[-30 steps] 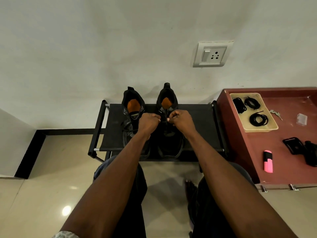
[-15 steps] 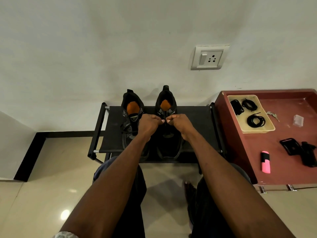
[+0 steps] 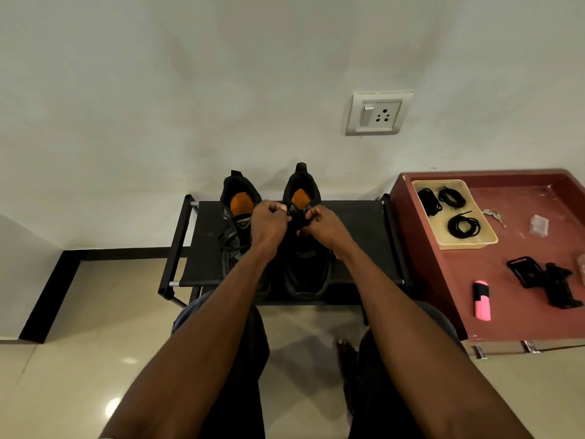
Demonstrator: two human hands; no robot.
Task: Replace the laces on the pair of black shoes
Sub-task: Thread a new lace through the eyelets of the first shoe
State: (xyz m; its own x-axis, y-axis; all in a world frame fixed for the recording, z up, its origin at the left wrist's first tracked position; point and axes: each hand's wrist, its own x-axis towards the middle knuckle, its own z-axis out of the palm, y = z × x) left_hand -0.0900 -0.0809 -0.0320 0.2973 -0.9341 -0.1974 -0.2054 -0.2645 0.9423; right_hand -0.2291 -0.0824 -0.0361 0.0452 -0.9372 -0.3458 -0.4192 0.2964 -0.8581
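My left hand (image 3: 269, 221) and right hand (image 3: 323, 221) each pinch the thin black lace (image 3: 300, 222) above the right black fabric shoe (image 3: 305, 267). I should pull both ends evenly, I think.

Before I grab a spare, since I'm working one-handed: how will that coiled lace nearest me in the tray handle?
The coiled black lace is probably floppy and light: thin cord in loose loops. One end sticks out, so lifted from the beige tray it may uncoil.

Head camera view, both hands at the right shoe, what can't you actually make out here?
- Head view: the lace is mostly hidden by the left hand and right hand.
- Right shoe eyelets: black on black, too dark.
- Black gadget on the red table: too dark to identify.
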